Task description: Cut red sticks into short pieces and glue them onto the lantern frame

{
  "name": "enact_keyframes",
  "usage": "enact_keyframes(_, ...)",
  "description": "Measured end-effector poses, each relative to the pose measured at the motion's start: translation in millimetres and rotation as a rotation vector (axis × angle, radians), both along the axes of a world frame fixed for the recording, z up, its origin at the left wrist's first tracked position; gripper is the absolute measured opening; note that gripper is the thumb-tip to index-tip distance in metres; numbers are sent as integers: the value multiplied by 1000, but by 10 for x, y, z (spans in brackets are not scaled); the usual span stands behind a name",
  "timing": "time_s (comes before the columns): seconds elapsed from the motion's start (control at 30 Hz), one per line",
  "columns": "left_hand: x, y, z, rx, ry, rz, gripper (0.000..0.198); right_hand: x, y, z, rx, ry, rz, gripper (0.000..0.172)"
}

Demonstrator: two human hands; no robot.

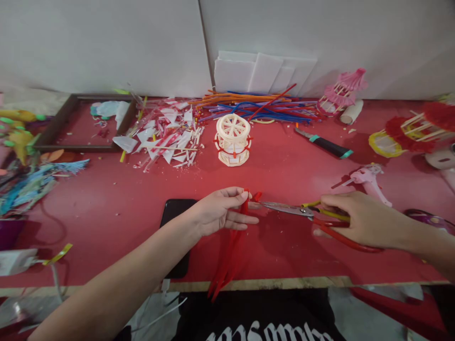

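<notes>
My left hand [227,208] pinches a bundle of red ribbon [234,246] between thumb and index finger. The ribbon's long ends hang past the table's front edge, and a short end sticks out to the right. In my right hand [355,220] is a pair of scissors [289,208] with red and yellow handles. Their blade tips point left and lie close to the short ribbon end; I cannot tell whether they touch it. Beyond my hands a small cream-coloured round frame of sticks [232,139] with red bits stands upright on the red table [142,189].
A black phone [179,208] lies partly under my left forearm. Behind are paper scraps [170,130] and coloured pipe cleaners [256,106]. A utility knife [329,145], a pink glue gun [369,180] and a pink tiered lantern [343,92] are at the right. A dark wooden frame [80,148] lies left.
</notes>
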State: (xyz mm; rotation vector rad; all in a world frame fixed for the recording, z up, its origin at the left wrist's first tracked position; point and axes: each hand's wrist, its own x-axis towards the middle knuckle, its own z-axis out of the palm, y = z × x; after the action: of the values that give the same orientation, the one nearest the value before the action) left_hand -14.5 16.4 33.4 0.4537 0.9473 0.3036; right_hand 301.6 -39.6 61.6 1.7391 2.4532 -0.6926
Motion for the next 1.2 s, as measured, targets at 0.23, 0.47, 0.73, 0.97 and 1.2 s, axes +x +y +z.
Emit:
enact_keyframes(0.23,41,-12,19,-24,12,12,24,-118,38,41,-100,-109,43,47)
enact_keyframes(0.47,65,-11,-1,-56,3,5,25,-184,54,34,-182,-7,44,41)
enact_keyframes(0.73,94,-6,-13,-65,-12,-16,26,-167,73,-24,-181,30,0,44)
enact_keyframes(0.97,93,-11,-19,-57,4,-38,27,-163,76,-51,-195,31,7,45)
enact_keyframes(1.2,122,-32,-11,-48,18,-19,29,-222,67,-11,-204,15,12,45)
